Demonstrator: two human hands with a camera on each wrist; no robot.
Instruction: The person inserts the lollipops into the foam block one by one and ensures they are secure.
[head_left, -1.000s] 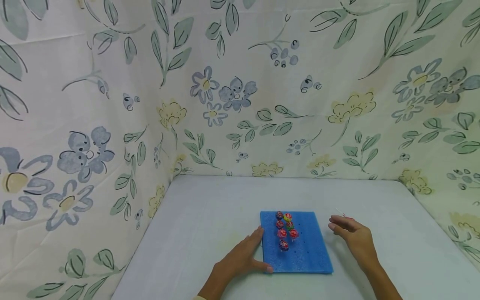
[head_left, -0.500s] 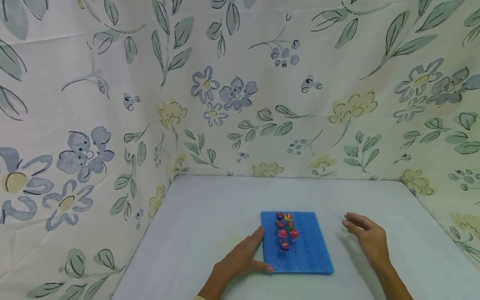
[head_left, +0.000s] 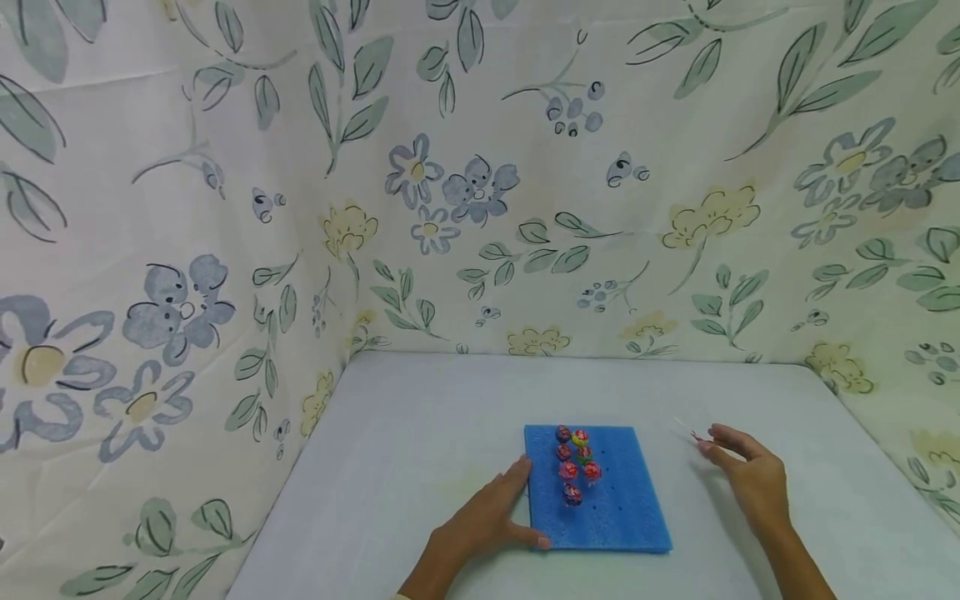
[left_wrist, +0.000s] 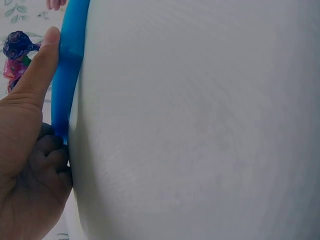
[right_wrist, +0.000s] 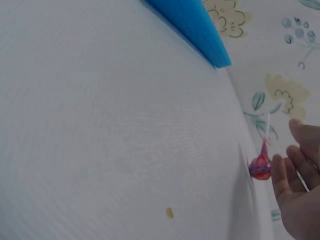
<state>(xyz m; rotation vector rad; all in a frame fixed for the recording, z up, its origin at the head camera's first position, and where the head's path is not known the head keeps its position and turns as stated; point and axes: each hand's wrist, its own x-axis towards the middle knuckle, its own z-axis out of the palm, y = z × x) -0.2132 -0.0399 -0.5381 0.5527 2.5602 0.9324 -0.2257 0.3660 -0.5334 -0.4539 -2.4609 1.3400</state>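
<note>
Blue square foam pad [head_left: 607, 508] sits on white worktop [head_left: 420, 442], left hand [head_left: 483, 521] steadying its left edge, fingers straight, thumb on top. Right hand [head_left: 750, 475], fingers relaxed and apart, is just beside a loose red-wrapped lollipop [right_wrist: 260, 165] lying right of the pad; wrapped lollipops [head_left: 573, 465] stand in the pad.

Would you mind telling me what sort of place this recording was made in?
Probably a small staged tabletop booth rather than a lived-in room: a white table is walled on three sides by floral cloth, and the only props are a blue foam pad holding lollipops.
</note>
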